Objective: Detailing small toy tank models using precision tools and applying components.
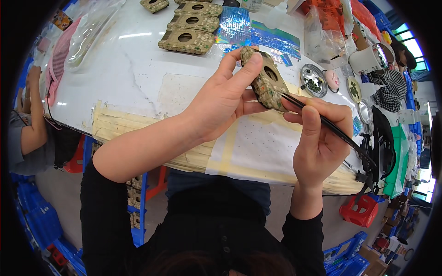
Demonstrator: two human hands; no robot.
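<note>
My left hand (214,103) is closed round a small camouflage-patterned model tank hull (261,87) with a round dark opening in its top. The hull is tilted, held up above the table's front part. In my right hand (324,138) is a pair of black tweezers (338,131), gripped near the points. The tips touch or nearly touch the hull's lower right end; whether anything tiny is between them cannot be made out. Past my left hand, several similar hulls (172,46) stand in a row. A round metal dish (304,73) with small dark green bits lies right of the held hull.
Shiny holographic sheets (234,27) lie behind the held hull. A white cup (363,62), plastic bags (322,43) and a black bag (382,142) crowd the right side. A paper sheet (248,147) is taped along the front edge. Another person's arm (34,124) rests at the left.
</note>
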